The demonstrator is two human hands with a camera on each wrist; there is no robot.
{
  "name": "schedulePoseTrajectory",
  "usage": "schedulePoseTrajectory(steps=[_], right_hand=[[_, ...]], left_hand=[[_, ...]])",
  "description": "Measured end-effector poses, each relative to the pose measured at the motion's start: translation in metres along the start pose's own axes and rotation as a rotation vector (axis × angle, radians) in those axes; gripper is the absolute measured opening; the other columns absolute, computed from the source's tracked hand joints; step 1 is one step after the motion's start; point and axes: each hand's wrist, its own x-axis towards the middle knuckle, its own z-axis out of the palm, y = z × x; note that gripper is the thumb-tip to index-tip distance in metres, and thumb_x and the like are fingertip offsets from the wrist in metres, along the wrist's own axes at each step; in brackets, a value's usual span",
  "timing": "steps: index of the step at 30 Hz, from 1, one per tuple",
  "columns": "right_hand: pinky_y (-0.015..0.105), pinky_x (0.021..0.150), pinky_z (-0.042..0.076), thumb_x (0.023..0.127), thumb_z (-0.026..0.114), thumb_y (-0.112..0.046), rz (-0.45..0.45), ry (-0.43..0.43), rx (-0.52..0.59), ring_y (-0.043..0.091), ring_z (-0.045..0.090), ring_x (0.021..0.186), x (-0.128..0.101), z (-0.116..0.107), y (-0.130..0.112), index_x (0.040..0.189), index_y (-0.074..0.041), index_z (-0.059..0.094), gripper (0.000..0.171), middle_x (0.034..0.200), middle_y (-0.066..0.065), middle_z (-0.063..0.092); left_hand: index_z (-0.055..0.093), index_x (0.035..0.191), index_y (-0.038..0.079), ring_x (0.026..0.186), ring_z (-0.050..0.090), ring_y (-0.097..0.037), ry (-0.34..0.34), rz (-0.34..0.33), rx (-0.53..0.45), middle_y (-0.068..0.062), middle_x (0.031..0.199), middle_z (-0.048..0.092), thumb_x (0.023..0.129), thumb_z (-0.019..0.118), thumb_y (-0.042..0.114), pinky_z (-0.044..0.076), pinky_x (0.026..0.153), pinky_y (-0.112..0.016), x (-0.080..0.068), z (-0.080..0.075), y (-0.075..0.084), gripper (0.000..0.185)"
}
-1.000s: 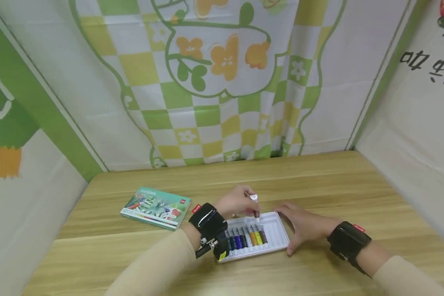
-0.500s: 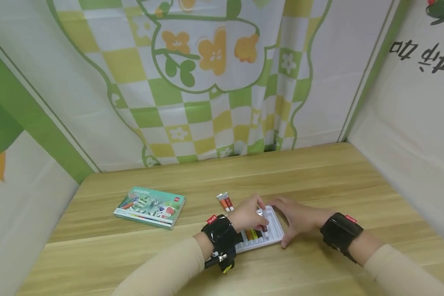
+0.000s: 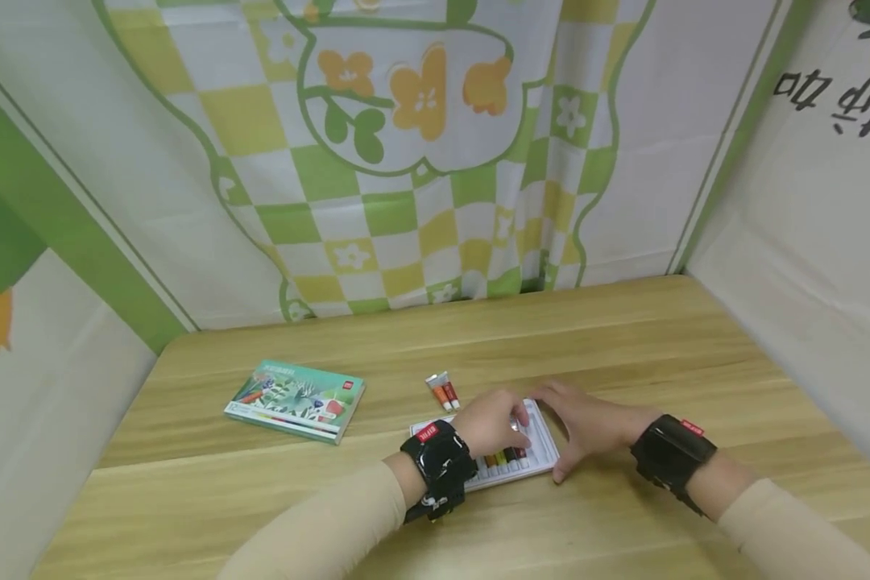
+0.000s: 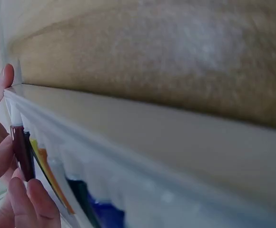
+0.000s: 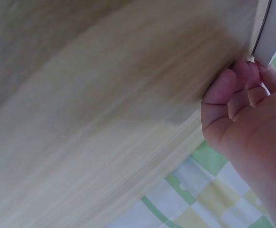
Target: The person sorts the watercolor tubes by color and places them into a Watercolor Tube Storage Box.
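My left hand (image 3: 489, 422) is over the white plastic tray (image 3: 546, 441), its wrist strap hiding the tray's left part. Its thumb and fingers pinch a dark maroon paint tube (image 4: 24, 149), white cap toward the tray's near edge, at the right end of a row of tubes. Beside that tube are a dark one, a yellow tube (image 4: 45, 164), an orange one, and a blue tube (image 4: 107, 213) farther along. My right hand (image 3: 590, 423) grips the tray's right end, thumb at the near corner and fingers at the far corner.
Two paint tubes, orange (image 3: 438, 392) and red (image 3: 449, 392), lie on the wooden table (image 3: 587, 532) behind the tray. A teal illustrated box (image 3: 297, 400) lies to the left. A checked curtain (image 3: 406, 242) hangs at the table's back edge.
My left hand has brought the maroon tube from above the tray's far edge down to the right end of the row. The right hand keeps its grip; the head view has shifted slightly.
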Motion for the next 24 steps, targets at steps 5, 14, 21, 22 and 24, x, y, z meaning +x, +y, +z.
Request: schedulePoseTrajectory(steps=[5, 14, 21, 22, 24], right_hand=[[0.060, 0.108, 0.038, 0.066, 0.096, -0.044, -0.004, -0.003, 0.015, 0.042, 0.040, 0.134, 0.0006, -0.0017, -0.0001, 0.148, 0.004, 0.038, 0.112, 0.147, 0.022, 0.038], [0.061, 0.110, 0.036, 0.066, 0.096, -0.044, -0.002, -0.002, 0.016, 0.045, 0.037, 0.137, 0.0001, -0.0018, -0.0005, 0.148, 0.006, 0.037, 0.113, 0.149, 0.025, 0.036], [0.062, 0.110, 0.035, 0.066, 0.096, -0.043, 0.001, -0.003, 0.021, 0.046, 0.036, 0.137, -0.0008, -0.0023, -0.0038, 0.148, 0.007, 0.036, 0.113, 0.150, 0.025, 0.035], [0.062, 0.110, 0.035, 0.066, 0.096, -0.043, 0.000, -0.004, 0.020, 0.045, 0.036, 0.137, -0.0006, -0.0023, -0.0043, 0.148, 0.007, 0.036, 0.113, 0.150, 0.024, 0.035], [0.062, 0.109, 0.035, 0.066, 0.096, -0.043, -0.002, -0.005, 0.018, 0.045, 0.036, 0.137, -0.0001, -0.0023, -0.0047, 0.148, 0.007, 0.037, 0.112, 0.149, 0.024, 0.036]], left_hand=[[0.072, 0.086, 0.006, 0.076, 0.052, -0.008, -0.007, 0.056, 0.074, 0.001, 0.089, 0.065, 0.079, 0.089, 0.013, 0.046, 0.070, -0.021, 0.0003, -0.0032, -0.0002, 0.020], [0.069, 0.073, 0.009, 0.067, 0.049, -0.006, -0.059, 0.061, 0.146, 0.007, 0.073, 0.057, 0.078, 0.091, 0.019, 0.042, 0.062, -0.019, -0.0011, -0.0076, 0.0011, 0.025], [0.069, 0.079, 0.009, 0.067, 0.049, -0.005, -0.081, 0.108, 0.211, 0.008, 0.070, 0.055, 0.080, 0.089, 0.019, 0.041, 0.062, -0.018, -0.0031, -0.0087, 0.0039, 0.023], [0.068, 0.076, 0.010, 0.066, 0.049, -0.005, -0.084, 0.111, 0.223, 0.008, 0.069, 0.055, 0.080, 0.089, 0.019, 0.041, 0.061, -0.018, -0.0031, -0.0083, 0.0042, 0.024], [0.066, 0.072, 0.011, 0.065, 0.048, -0.005, -0.077, 0.119, 0.272, 0.009, 0.067, 0.054, 0.080, 0.089, 0.021, 0.040, 0.060, -0.018, -0.0021, -0.0058, 0.0040, 0.026]])
